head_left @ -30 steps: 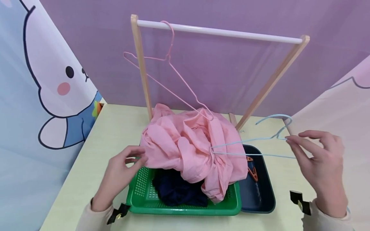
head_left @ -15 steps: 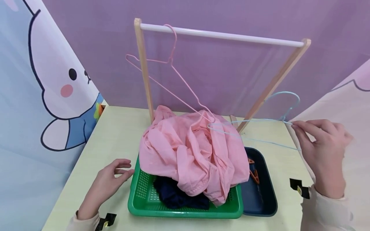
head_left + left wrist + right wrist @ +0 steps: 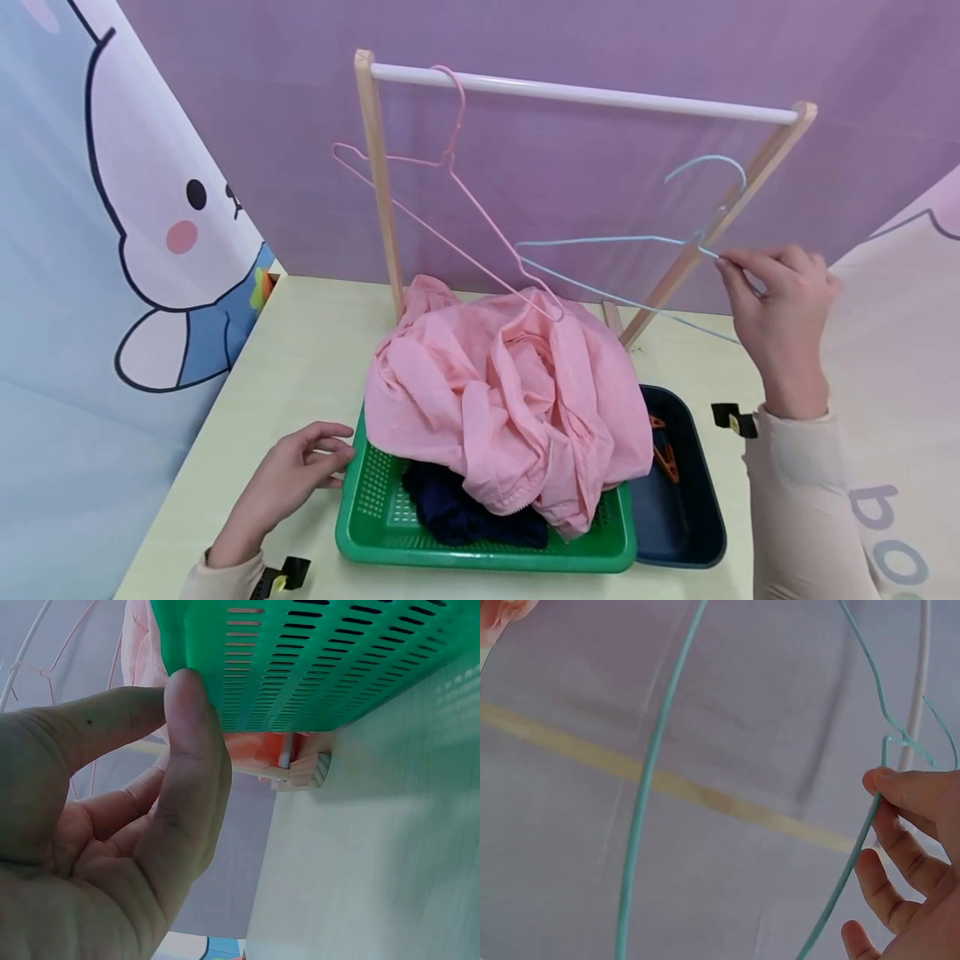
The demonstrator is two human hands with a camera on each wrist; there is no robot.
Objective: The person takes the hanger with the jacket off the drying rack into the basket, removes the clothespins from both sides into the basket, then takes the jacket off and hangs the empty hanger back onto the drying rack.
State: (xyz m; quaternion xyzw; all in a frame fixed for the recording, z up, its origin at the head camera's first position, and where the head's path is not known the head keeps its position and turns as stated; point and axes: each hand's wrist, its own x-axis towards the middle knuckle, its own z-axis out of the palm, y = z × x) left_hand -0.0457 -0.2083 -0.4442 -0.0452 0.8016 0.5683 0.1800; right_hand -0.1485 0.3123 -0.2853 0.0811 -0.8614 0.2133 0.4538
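My right hand (image 3: pixel 783 312) pinches a light blue wire hanger (image 3: pixel 600 239) at its shoulder, just below the hook. The hanger is raised in front of the rack's right post, its hook below the white rod (image 3: pixel 585 93); in the right wrist view, thumb and fingertips meet on the wire. My left hand (image 3: pixel 288 479) is beside the green basket (image 3: pixel 480 560), fingers loosely bent and fingertips right at its rim. A crumpled pink zip garment (image 3: pixel 495 400) heaps over the basket. Under it lies a dark navy cloth (image 3: pixel 472 512), partly hidden. A pink hanger (image 3: pixel 457 171) hangs on the rod's left part.
Wooden posts (image 3: pixel 378 183) hold the rod at both ends, behind the basket. A dark blue tray (image 3: pixel 686 500) with orange clips (image 3: pixel 663 458) stands to the basket's right. Printed cloth walls (image 3: pixel 176 317) close in the left and right sides.
My right hand has lifted the blue hanger up from over the pink garment towards the rod. My left hand has drawn back from the garment to the basket's left rim.
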